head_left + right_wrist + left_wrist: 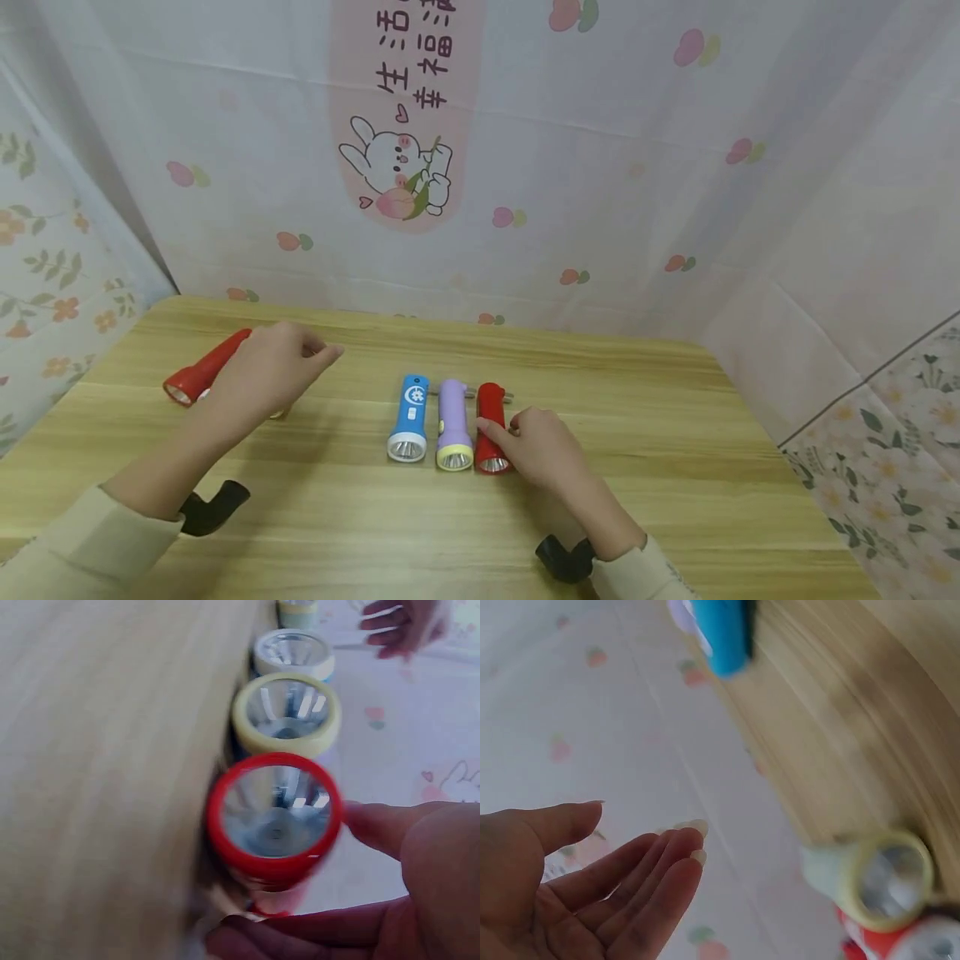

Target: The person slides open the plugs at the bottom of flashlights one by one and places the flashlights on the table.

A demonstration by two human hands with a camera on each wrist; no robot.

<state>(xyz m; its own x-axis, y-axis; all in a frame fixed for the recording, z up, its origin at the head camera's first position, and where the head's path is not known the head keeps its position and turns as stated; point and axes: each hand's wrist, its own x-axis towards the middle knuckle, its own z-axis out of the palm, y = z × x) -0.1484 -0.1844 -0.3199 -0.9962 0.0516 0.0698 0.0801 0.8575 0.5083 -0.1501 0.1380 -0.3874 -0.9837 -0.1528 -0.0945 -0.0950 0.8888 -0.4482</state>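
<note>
Tabletop (390, 517), three central flashlights (453, 417), two hands (542, 448)

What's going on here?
A person is handling flashlights at a wooden table. The right hand holds the red flashlight at the right end of a side-by-side row, with the purple flashlight in the middle and the blue flashlight at the left end. The left hand is empty, fingers loose, near a second red flashlight and a yellow-rimmed flashlight on the table's left side.
</note>
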